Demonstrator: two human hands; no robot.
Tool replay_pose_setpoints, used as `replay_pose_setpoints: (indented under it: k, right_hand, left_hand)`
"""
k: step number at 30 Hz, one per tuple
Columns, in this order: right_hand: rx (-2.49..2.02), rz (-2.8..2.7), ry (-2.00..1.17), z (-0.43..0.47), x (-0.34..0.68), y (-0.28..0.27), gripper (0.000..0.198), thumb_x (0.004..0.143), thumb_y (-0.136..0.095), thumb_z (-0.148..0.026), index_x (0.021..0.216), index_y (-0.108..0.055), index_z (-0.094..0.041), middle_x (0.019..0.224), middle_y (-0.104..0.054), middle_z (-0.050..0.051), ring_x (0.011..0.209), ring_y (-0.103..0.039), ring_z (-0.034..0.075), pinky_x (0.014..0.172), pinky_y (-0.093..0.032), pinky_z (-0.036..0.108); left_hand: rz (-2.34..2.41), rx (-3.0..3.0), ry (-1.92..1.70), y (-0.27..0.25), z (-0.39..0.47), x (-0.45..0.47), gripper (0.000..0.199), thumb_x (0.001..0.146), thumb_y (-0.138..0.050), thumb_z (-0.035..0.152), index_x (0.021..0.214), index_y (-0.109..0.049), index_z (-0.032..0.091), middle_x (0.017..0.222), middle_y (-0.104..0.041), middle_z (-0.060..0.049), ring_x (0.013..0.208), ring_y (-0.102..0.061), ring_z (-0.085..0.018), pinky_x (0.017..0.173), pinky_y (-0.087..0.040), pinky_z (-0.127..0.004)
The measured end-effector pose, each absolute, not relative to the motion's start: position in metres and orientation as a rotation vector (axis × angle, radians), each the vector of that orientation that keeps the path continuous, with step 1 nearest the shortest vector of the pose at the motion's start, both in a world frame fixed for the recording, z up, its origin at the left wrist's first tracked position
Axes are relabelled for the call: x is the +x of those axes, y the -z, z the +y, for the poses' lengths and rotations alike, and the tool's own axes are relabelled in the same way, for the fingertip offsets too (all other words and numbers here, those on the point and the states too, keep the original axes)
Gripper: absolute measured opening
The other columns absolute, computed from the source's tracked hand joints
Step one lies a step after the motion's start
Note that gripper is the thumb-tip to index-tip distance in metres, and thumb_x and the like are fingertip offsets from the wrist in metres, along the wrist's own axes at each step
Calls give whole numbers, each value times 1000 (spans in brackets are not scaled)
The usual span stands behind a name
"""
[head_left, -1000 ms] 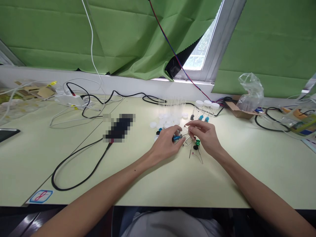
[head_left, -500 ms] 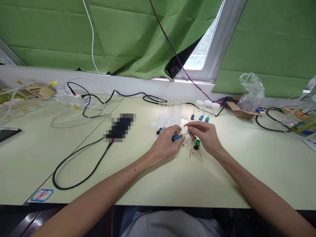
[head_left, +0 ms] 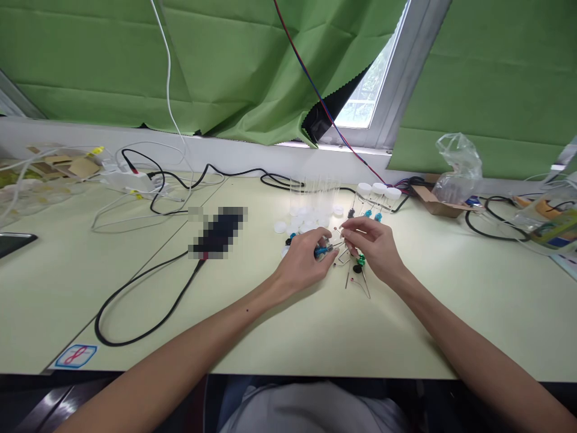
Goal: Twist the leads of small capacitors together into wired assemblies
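My left hand [head_left: 303,260] is closed around a small blue piece with a thin metal shaft [head_left: 321,251] that points to the right. Close beside it, my right hand [head_left: 377,245] pinches a thin wire-like part with a small reddish end [head_left: 336,229] near the tip of that shaft. Below the fingertips lie a green knob-like piece [head_left: 361,260], a black round piece [head_left: 357,269] and several thin metal rods. Partly hidden behind my left hand are small blue and black pieces [head_left: 289,242]. The exact kind of these small parts is hard to make out.
Clear tubes [head_left: 315,195] stand behind my hands, with white caps [head_left: 280,227] around them. Three white-capped tubes [head_left: 377,191] holding parts stand to the right. A black cable [head_left: 101,300] loops on the left. A cardboard box [head_left: 437,203] with a plastic bag sits at the back right.
My right fingers have shifted slightly, and the reddish end of the thin part now shows more clearly. My left hand stays in place with the blue piece.
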State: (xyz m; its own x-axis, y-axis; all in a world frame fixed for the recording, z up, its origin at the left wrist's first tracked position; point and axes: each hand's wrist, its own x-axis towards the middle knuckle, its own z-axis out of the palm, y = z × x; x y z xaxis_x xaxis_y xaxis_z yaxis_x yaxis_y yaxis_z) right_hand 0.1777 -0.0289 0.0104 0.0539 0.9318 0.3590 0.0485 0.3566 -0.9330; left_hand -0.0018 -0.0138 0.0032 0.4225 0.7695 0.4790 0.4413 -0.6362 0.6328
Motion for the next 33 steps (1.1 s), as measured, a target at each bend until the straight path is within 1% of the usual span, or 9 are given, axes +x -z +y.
replay_pose_setpoints:
  k: [7,19,26,33]
  right_hand:
    - [-958,-1374,-878,-27,182,-9,12,81,-73,-29,87,-69,-19,76,-61,1,54,-51,10,49,-41,28]
    - [-953,-1394,-920,-28,183,-12,10,79,-73,-28,84,-68,-20,71,-59,0,54,-51,11,49,-41,28]
    - [-978,-1408,-945,-28,183,-11,10,80,-72,-27,86,-67,-20,66,-57,-1,56,-51,11,48,-41,27]
    - [-987,-1418,-947,-28,183,-12,9,80,-72,-25,85,-68,-20,70,-59,-1,57,-52,11,49,-42,27]
  left_hand:
    - [1058,2259,-1056,-3,-14,-3,21,85,-62,33,101,-63,19,79,-64,-1,71,-57,-15,70,-45,-29]
    - [1065,2264,-1071,-4,-14,-2,23,84,-64,32,102,-63,18,79,-66,-2,70,-59,-15,69,-46,-29]
    - [1045,2282,-1081,-2,-13,-2,22,83,-64,31,101,-64,19,80,-66,-2,70,-58,-15,68,-46,-29]
    - [1033,2286,-1065,-1,-13,-2,23,84,-63,31,103,-64,19,82,-66,-2,70,-58,-15,68,-45,-29]
